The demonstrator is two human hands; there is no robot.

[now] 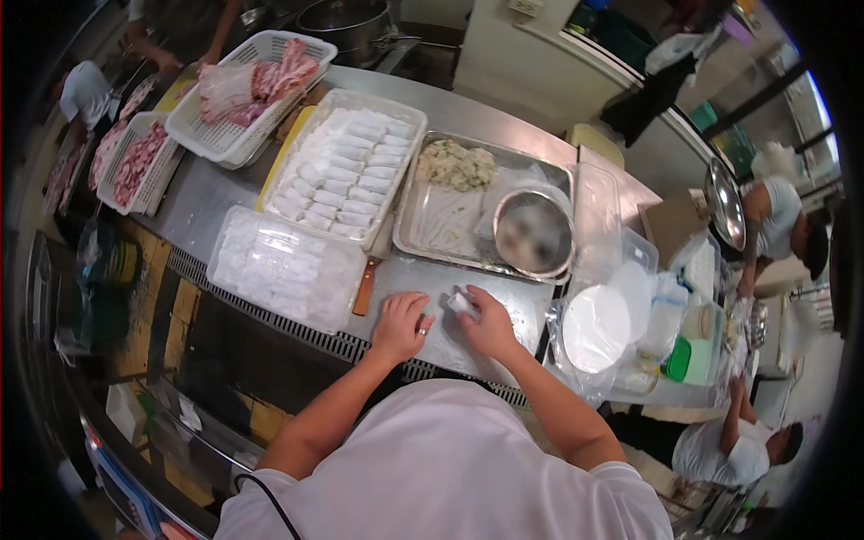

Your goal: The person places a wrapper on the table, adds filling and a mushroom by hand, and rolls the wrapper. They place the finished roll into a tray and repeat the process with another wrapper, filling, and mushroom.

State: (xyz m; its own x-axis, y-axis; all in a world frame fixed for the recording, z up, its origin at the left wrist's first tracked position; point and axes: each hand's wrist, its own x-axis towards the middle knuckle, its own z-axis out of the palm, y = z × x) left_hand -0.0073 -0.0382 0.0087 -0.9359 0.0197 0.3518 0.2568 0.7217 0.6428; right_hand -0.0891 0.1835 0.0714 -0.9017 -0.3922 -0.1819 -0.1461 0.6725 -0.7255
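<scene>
My right hand [490, 321] pinches a small white roll [461, 303] just above the steel counter [432, 346]. Beside it, my left hand [402, 326], with a ring on one finger, rests on the counter with its fingers apart and nothing in them. A wooden knife handle [364, 286] lies to its left, the blade out of sight. Similar white rolls [346, 166] lie in rows in a white plastic tray [419, 119]. Ahead of my hands, a steel tray [407, 245] carries a pale chopped filling [456, 165] and a metal bowl [567, 236] whose contents are blurred.
At left are a clear-lidded box [270, 261] and a white basket [184, 135] of raw meat [256, 85]. To the right stands a plastic-wrapped stack of white rounds [596, 328], near a green lid [677, 358]. Co-workers [740, 450] stand farther right; another person's arms show upper left.
</scene>
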